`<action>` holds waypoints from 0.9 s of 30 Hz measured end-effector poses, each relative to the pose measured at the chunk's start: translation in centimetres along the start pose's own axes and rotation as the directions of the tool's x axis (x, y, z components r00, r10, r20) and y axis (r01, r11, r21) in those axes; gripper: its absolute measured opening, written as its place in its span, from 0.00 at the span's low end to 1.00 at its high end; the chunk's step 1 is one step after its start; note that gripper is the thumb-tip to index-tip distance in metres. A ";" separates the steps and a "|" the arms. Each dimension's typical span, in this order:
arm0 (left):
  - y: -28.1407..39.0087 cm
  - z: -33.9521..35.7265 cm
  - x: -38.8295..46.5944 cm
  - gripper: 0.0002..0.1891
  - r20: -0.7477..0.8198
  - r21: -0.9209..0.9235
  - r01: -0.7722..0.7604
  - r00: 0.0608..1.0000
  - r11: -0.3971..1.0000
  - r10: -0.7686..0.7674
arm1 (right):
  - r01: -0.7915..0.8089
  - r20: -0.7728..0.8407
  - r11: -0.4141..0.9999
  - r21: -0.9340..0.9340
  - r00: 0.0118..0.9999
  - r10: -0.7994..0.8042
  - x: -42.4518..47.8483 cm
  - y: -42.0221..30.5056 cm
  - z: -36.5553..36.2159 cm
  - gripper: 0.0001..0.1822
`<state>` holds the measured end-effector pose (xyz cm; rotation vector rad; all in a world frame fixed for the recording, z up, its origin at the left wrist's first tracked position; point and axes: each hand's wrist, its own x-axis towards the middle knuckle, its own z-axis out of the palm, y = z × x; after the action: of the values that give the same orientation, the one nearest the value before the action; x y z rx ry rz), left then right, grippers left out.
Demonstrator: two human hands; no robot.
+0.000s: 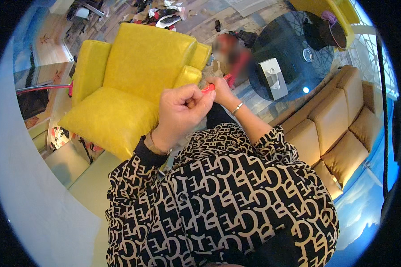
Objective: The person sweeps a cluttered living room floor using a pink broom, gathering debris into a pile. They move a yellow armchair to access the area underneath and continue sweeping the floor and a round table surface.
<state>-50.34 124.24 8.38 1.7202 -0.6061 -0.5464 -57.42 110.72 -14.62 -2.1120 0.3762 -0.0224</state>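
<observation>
My left hand [182, 108], with a watch-like band at its wrist, is curled, its thumb and index finger pinched on a small glossy red item [208, 88]. My right hand [219, 89], wearing a metal bracelet, is against the other side of that item, its fingers closed and partly hidden behind it. A red piece [227, 77] sticks out beyond my right hand; whether it joins the item is unclear. Both hands are raised in front of my patterned black-and-beige clothing, near the arm of a yellow armchair [147, 63].
A blurred person [232, 53] is low beyond my hands. A dark round table [284, 36] bears a tissue box [272, 78] and a glass dish [307, 55]. A brown leather sofa [334, 116] stands at right. Scattered small items [168, 18] lie on the wood-patterned floor.
</observation>
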 end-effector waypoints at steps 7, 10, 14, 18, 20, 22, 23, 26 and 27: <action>-6.9 -0.1 6.4 0.17 -0.014 -0.177 0.185 0.982 0.967 -0.190 | -0.200 0.179 0.980 -0.001 0.964 0.197 1.6 2.4 1.5 0.10; -9.6 -1.3 8.9 0.16 -0.047 -0.308 0.249 0.960 0.918 -0.276 | -0.167 0.220 0.984 -0.057 0.960 0.176 4.0 5.1 3.0 0.10; -8.7 -3.9 10.3 0.16 -0.134 -0.191 0.149 0.975 0.970 -0.177 | -0.077 0.193 0.990 -0.119 0.976 0.099 9.7 5.0 4.0 0.10; -5.6 -5.1 9.9 0.18 -0.218 -0.023 0.071 0.973 0.997 -0.075 | 0.085 0.050 0.975 -0.207 0.996 -0.076 12.9 2.0 2.6 0.10; -3.4 -5.5 8.2 0.19 -0.243 0.068 0.007 0.970 0.998 0.010 | 0.132 0.107 0.985 -0.112 0.987 -0.121 12.2 0.3 1.4 0.10; -2.1 -5.5 6.6 0.19 -0.259 0.049 0.025 0.966 0.998 -0.011 | 0.115 0.192 0.991 -0.067 0.976 -0.100 10.6 -2.3 0.0 0.09; -2.3 -5.3 6.2 0.19 -0.258 0.027 0.046 0.966 0.999 -0.037 | 0.093 0.225 0.993 -0.074 0.972 -0.075 9.5 -2.3 0.1 0.09; -6.2 -4.2 6.7 0.16 -0.157 -0.123 0.097 0.981 0.988 -0.116 | 0.004 0.268 0.982 -0.187 0.962 0.047 5.9 2.8 2.1 0.10; -8.5 -3.4 7.1 0.16 -0.121 -0.186 0.149 0.977 0.971 -0.173 | -0.201 0.202 0.976 -0.079 0.956 0.213 4.8 3.2 2.3 0.10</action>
<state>-41.81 123.77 0.54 1.6316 -0.3118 -0.5737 -53.33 109.76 -19.13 -2.0965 0.4737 0.3356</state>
